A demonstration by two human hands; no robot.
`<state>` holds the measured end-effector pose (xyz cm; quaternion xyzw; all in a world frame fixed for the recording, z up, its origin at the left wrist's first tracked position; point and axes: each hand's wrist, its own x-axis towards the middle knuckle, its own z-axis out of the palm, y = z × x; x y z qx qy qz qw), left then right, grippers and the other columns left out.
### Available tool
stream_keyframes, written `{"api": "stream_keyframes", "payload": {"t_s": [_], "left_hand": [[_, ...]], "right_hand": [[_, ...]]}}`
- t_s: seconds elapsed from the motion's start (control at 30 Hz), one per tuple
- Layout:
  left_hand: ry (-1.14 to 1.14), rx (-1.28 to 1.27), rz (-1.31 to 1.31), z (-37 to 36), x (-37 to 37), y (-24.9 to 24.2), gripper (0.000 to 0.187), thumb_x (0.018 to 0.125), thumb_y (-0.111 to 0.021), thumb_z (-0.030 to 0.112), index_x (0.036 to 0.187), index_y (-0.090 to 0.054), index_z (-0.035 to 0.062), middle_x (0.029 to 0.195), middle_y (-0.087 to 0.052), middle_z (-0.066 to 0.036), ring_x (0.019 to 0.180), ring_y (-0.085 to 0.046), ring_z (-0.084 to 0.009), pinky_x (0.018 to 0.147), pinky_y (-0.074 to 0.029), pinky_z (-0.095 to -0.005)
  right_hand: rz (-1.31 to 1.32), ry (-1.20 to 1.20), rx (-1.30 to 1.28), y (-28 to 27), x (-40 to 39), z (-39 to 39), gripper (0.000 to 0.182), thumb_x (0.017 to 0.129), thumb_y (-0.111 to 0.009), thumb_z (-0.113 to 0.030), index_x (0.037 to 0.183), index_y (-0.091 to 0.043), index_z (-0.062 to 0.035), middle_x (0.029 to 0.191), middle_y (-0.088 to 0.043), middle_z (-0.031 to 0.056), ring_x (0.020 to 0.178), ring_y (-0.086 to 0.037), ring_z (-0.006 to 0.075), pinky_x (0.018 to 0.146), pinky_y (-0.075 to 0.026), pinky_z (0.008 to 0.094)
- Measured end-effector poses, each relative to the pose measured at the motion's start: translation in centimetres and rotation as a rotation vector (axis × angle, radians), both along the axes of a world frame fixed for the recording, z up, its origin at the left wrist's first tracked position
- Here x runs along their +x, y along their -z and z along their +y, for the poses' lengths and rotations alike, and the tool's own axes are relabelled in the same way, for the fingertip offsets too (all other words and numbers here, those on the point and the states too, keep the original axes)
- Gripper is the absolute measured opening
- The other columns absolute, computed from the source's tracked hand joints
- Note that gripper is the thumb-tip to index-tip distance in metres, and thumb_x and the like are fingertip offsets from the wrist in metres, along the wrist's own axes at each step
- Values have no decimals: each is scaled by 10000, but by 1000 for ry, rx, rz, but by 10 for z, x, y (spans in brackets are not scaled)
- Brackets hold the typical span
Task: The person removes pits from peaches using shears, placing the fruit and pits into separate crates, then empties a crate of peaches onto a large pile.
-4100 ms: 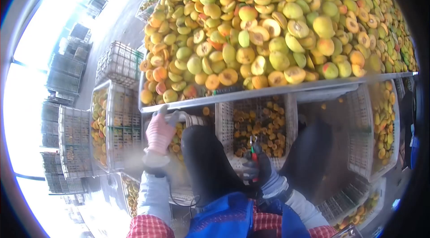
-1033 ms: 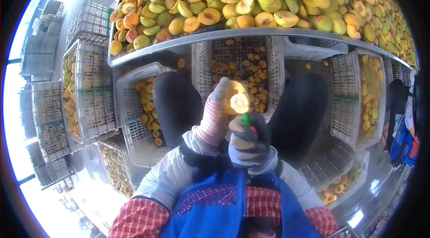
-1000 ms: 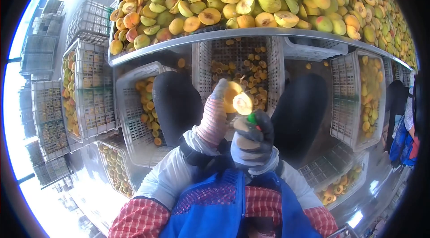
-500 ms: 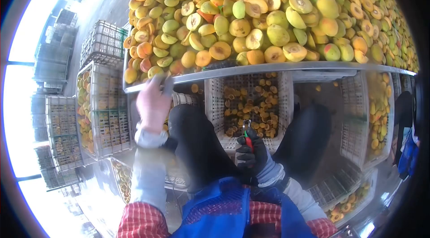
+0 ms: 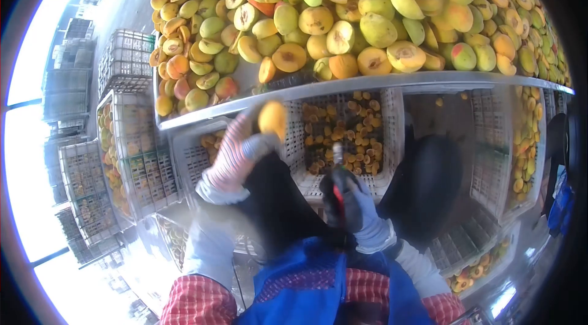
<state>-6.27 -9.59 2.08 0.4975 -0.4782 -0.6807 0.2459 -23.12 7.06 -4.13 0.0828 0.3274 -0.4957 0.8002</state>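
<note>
The left hand (image 5: pixel 236 153), gloved and blurred, is partly closed round a yellow-orange fruit (image 5: pixel 272 119), gripped at the fingertips just on the near side of the metal rim (image 5: pixel 367 82) of the bench (image 5: pixel 248 75); whether glove and rim touch, I cannot tell. The right hand (image 5: pixel 350 199), also gloved, is closed round the red handle of a tool (image 5: pixel 338 193), whose metal tip (image 5: pixel 337 152) points away from the body, over the near part of the middle crate (image 5: pixel 294 135). Blur hides how the tool's tip stands. A gap separates the two hands, with the left knee (image 5: pixel 266 181) below and between them. Beyond the rim lies a wide pile (image 5: pixel 380 28) of whole and halved fruit, coming close to the edge along most of its length; a strip of bare bench surface shows at the edge ahead of the left hand. The middle crate, holding small halves, sits under the rim between the knees, its side walls leaving a narrow lane to each leg. Past the right knee (image 5: pixel 432 163), a patch of floor (image 5: pixel 444 117) opens up to the right crate (image 5: pixel 490 141). The left crate (image 5: pixel 190 160) stands close beside the left hand, partly behind it, and stacked crates (image 5: pixel 147 160) stand farther left.
</note>
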Motion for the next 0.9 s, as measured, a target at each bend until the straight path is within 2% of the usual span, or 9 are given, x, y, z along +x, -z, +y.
{"api": "stream_keyframes", "payload": {"t_s": [0.07, 0.13, 0.23, 0.37, 0.53, 0.63, 0.67, 0.73, 0.9], "left_hand": [[46, 112, 190, 35, -16, -11, 694, 755, -717, 302, 1327, -466, -1, 1189, -554, -79, 1096, -541, -166, 968, -412, -278], [-53, 242, 393, 61, -26, 4, 732, 744, -731, 397, 1303, -483, -5, 1140, -576, -78, 1063, -557, -175, 957, -425, -288], [-259, 217, 482, 83, -42, 4, 605, 830, -667, 410, 1258, -516, 10, 1080, -594, -70, 1000, -576, -163, 918, -444, -286], [-265, 9, 195, 100, -47, 8, 435, 983, -461, 410, 1165, -572, 30, 1002, -606, -58, 915, -572, -124, 835, -455, -256], [-327, -119, 124, 112, -52, 14, 437, 974, -478, 426, 1113, -601, 31, 982, -605, -56, 872, -552, -104, 809, -453, -242], [-318, -221, 32, 114, -51, 15, 405, 971, -495, 401, 1079, -602, 26, 910, -618, -46, 800, -539, -85, 757, -456, -234], [-252, -243, -16, 114, -50, 13, 389, 969, -504, 384, 1073, -601, 22, 890, -620, -42, 787, -536, -82, 745, -454, -230], [-114, -282, -116, 116, -48, 10, 358, 966, -520, 350, 1060, -599, 14, 850, -624, -34, 762, -529, -75, 722, -451, -221], [-124, -145, -7, 118, -48, 14, 238, 947, -558, 225, 1033, -601, 7, 876, -628, -44, 826, -571, -93, 716, -469, -234]], "right_hand": [[2, 74, -142, -15, 12, -3, 387, 917, -587, -303, 1209, -467, -79, 813, -589, 60, 594, -555, 134, 439, -426, 273], [221, -67, -301, -23, 12, -3, 424, 895, -598, -221, 1252, -477, -27, 919, -629, 144, 735, -626, 214, 591, -494, 343], [672, -70, -453, -17, 23, 4, 375, 890, -589, -214, 1181, -517, 11, 907, -631, 180, 765, -634, 286, 676, -485, 366], [946, -9, -552, -25, 23, 10, 337, 889, -596, -216, 1116, -534, 25, 862, -627, 192, 783, -633, 329, 698, -478, 382], [1126, 14, -501, -29, 27, 17, 257, 885, -609, -181, 1055, -541, 0, 820, -621, 172, 749, -632, 308, 670, -477, 371], [838, 335, -379, -27, 20, 5, 237, 859, -647, -135, 1039, -542, -23, 800, -624, 149, 721, -635, 295, 641, -476, 361], [1157, 118, -382, -32, 3, 1, 262, 821, -686, -96, 1031, -539, -43, 812, -627, 140, 736, -644, 281, 639, -476, 355], [1262, 237, -565, -21, 11, -4, 258, 806, -702, -98, 1011, -550, -59, 802, -619, 131, 712, -641, 276, 631, -476, 357], [1457, 144, -705, -31, 11, 11, 212, 791, -704, -80, 949, -563, -71, 776, -602, 128, 663, -621, 287, 610, -465, 359]]}}
